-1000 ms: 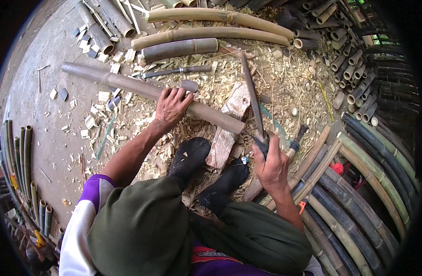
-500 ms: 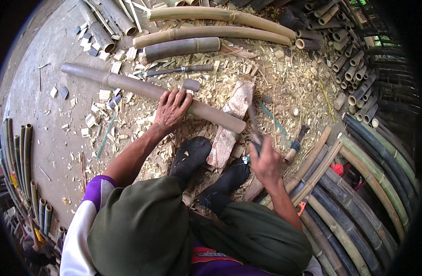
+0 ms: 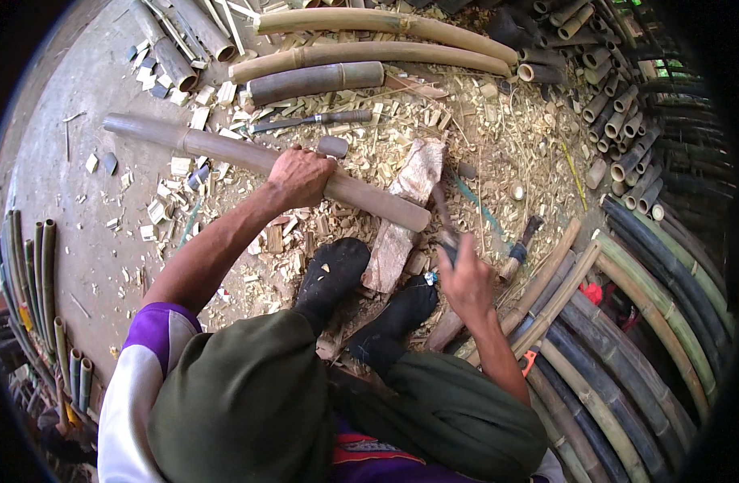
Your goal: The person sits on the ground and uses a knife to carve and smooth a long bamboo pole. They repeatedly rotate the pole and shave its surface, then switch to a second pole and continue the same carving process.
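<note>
A brownish-grey bamboo pole [image 3: 212, 149] lies slantwise before me, its right end resting across a pale wooden block [image 3: 387, 262]. Over the top of the pole is my left hand [image 3: 302, 177], its fingers closed round it with the wrist raised. To the right of the block, my right hand [image 3: 467, 282] grips the dark handle of a knife. The knife's blade [image 3: 442, 208] points away from me, beside the pole's right end and apart from it. My left fingertips are hidden behind the hand and pole.
Wood chips [image 3: 490, 161] cover the ground. A chisel-like tool with a wooden handle [image 3: 345, 117] lies beyond the pole. Another dark-handled tool [image 3: 521, 251] lies right of my right hand. Curved bamboo lengths [image 3: 369, 55] lie beyond; bamboo stacks [image 3: 619, 354] stand right. My feet [image 3: 335, 272] flank the block.
My left wrist has lifted and turned, with the forearm and elbow swinging outward to the left. The pole has shifted slightly. My right hand and the knife stay nearly in place.
</note>
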Available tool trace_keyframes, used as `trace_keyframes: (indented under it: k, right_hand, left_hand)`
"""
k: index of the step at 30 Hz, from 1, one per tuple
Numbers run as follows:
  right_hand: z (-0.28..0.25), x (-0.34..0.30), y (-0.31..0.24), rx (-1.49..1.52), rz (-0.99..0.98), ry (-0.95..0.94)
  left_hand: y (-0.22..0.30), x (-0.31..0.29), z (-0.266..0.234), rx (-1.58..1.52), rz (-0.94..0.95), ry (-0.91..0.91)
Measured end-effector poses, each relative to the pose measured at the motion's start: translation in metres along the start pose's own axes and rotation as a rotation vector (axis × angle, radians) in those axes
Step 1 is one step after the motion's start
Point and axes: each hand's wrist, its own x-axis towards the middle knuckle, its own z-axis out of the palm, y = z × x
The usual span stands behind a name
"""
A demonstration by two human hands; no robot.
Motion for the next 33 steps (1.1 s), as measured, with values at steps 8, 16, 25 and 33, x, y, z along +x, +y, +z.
trace_keyframes:
  k: [8,16,25,33]
  right_hand:
    - [-0.041,0.009,-0.044,-0.024,-0.029,-0.1]
    - [0.024,0.001,0.023,-0.371,0.196,-0.263]
    - [-0.037,0.002,-0.057,0.01,-0.146,0.108]
    - [-0.002,0.009,-0.035,-0.309,0.177,-0.284]
  left_hand:
    - [0.003,-0.013,0.004,-0.004,-0.036,0.116]
    - [0.005,0.001,-0.003,0.011,-0.054,0.085]
    - [0.004,-0.026,0.03,0.079,-0.018,0.4]
    - [0.001,-0.023,0.037,0.09,-0.002,0.478]
